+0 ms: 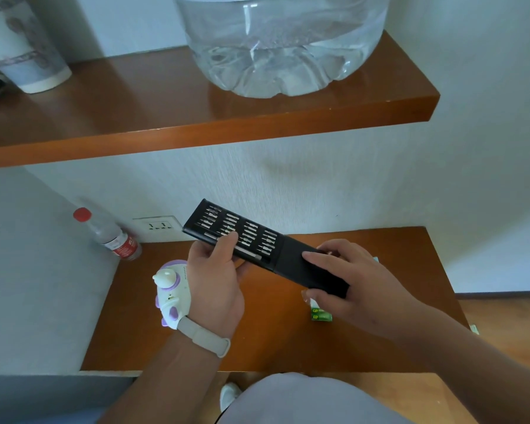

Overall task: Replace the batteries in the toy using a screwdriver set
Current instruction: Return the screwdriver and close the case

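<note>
At the top, a wooden shelf point(166, 117) with a big clear water jug point(282, 41) on it. Below, the brown tabletop point(273, 347). Held in the air over the tabletop, the black screwdriver set point(266, 246), with the long axis from far left to near right and the bit tray standing out of the sleeve toward the left. Gripped at both ends: left hand point(214, 280) curled round the tray end with thumb on top of the bits, right hand point(349, 276) clasping the sleeve, fingers over the top and thumb below. On the tabletop just beside the left wrist, on its outer side, the white and purple toy point(172, 292), nearer to the left hand and apart from the set. Near the right thumb, lower down on the tabletop, the small green battery pack point(321, 315). Probably next: taking a driver from the open tray, then reaching down and left to the toy.
</note>
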The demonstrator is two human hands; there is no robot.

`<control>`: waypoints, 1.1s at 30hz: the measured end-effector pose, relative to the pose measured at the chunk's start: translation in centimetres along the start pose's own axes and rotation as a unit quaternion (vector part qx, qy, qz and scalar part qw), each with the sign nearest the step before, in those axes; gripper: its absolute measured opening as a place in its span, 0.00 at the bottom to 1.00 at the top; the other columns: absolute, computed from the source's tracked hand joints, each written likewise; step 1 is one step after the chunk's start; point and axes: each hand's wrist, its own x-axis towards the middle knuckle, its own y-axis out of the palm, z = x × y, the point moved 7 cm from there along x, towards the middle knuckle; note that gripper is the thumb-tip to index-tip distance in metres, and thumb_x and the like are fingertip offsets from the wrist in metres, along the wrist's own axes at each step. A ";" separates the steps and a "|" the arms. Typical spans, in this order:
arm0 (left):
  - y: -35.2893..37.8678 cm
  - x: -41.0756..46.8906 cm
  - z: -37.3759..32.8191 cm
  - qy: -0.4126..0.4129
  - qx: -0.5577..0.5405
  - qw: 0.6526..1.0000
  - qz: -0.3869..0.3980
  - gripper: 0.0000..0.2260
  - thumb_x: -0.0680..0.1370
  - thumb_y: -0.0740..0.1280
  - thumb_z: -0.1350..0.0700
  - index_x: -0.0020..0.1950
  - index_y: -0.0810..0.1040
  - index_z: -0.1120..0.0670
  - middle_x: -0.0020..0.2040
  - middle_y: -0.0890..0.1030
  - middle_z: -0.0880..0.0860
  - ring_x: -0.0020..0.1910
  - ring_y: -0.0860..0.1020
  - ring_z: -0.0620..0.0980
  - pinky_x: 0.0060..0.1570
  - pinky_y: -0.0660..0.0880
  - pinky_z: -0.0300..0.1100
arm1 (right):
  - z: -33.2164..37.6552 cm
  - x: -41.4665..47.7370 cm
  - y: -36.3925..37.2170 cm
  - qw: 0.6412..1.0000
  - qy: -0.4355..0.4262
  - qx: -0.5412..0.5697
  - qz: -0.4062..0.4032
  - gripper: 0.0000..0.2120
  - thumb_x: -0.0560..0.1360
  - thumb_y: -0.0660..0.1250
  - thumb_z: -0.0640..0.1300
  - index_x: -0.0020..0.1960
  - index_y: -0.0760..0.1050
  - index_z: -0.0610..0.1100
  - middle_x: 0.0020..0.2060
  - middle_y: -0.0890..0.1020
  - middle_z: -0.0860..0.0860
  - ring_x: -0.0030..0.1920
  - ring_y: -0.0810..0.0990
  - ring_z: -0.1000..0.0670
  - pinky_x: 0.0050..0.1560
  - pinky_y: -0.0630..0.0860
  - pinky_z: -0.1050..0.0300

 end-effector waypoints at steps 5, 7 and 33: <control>0.5 -0.4 0.3 -0.002 0.010 0.999 0.030 0.09 0.80 0.68 0.62 0.59 0.76 0.55 0.55 0.84 0.57 0.53 0.85 0.54 0.45 0.84 0.47 | -0.1 -0.1 -0.2 1.000 -0.008 -0.002 0.005 0.27 0.76 0.68 0.58 0.73 0.69 0.56 0.65 0.71 0.54 0.62 0.65 0.59 0.56 0.71 0.67; 0.8 -0.7 0.9 -0.005 0.020 0.999 0.042 0.10 0.80 0.68 0.62 0.61 0.76 0.56 0.56 0.84 0.58 0.52 0.85 0.54 0.42 0.83 0.45 | 0.0 0.0 -0.2 1.000 -0.011 -0.007 0.010 0.27 0.76 0.68 0.59 0.73 0.69 0.55 0.65 0.71 0.54 0.61 0.64 0.60 0.55 0.68 0.69; 3.2 -2.4 5.4 -0.097 -0.023 0.986 0.136 0.16 0.79 0.66 0.66 0.66 0.76 0.54 0.59 0.84 0.59 0.56 0.84 0.57 0.40 0.83 0.43 | -1.5 1.3 -0.3 0.998 -0.050 -0.027 0.030 0.25 0.75 0.71 0.55 0.70 0.72 0.53 0.64 0.75 0.49 0.62 0.71 0.50 0.56 0.71 0.60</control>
